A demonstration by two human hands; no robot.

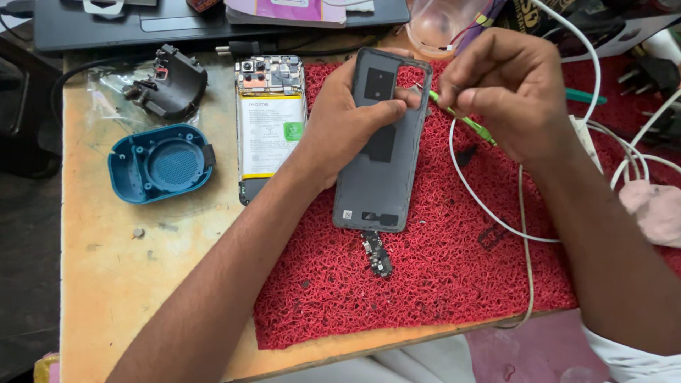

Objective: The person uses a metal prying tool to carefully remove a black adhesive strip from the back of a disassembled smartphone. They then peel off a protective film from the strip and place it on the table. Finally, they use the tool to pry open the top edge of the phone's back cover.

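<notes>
Head view: red mesh mat [440, 284] on worn wooden table [120, 284].

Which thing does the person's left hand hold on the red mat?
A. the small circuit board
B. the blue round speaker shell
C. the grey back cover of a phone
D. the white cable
C: the left hand grips the grey back cover at its upper part, thumb across its inner side, while the blue speaker shell lies untouched on the table.
</notes>
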